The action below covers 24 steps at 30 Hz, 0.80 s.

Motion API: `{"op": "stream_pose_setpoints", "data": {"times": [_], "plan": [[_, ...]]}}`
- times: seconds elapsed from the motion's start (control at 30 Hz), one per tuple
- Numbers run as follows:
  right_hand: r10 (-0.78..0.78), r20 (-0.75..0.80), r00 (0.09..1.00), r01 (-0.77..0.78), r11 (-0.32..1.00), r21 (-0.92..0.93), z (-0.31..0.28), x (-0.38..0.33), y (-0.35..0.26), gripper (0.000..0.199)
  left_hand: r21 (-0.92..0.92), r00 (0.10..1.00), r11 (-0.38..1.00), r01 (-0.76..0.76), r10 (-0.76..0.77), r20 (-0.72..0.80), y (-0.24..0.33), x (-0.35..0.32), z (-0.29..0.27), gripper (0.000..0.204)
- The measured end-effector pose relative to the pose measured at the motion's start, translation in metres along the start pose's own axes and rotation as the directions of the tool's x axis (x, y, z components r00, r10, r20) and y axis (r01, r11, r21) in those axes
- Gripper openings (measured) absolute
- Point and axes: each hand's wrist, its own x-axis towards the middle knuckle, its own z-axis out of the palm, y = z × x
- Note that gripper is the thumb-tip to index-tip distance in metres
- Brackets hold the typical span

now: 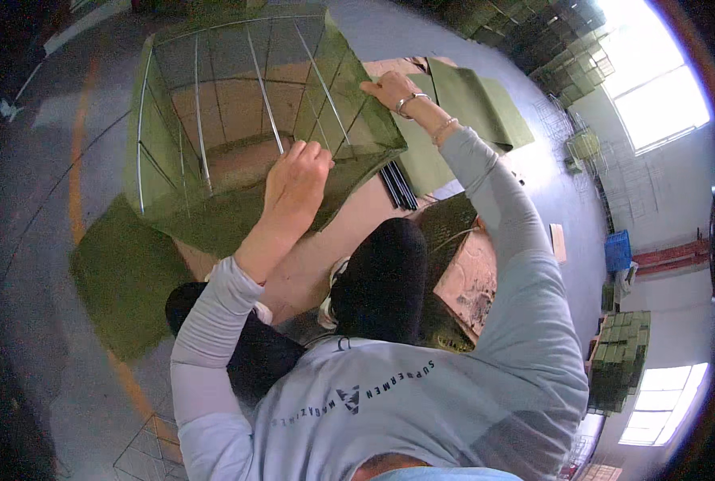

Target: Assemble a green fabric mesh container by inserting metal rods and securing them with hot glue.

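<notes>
You're fitting the olive-green fabric cover over the box-shaped silver wire frame [245, 120], which stands just ahead of your knees on the brown cardboard sheet [333, 240]. Your left hand [297, 172] is closed on the cover's near edge; your right hand [393, 88] pinches its far right corner. Next, I judge, you'll need an even pull to seat the fabric on the wires. More flat green fabric panels [469, 104] lie far right.
</notes>
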Motion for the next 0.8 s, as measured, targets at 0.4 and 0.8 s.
{"op": "stream_pose_setpoints", "data": {"times": [0.4,0.8], "plan": [[-0.443,-0.385,0.81,0.43,0.894,-0.124,0.017,-0.096,-0.011,0.036,0.074,1.0,0.997,0.024,-0.024,-0.013,0.001,-0.003,0.0,0.008],[-0.356,-0.754,0.552,0.582,0.812,0.042,0.073,-0.157,-0.048,0.039,0.011,0.987,0.989,0.147,-0.147,0.066,0.011,0.008,-0.002,0.017]]}}
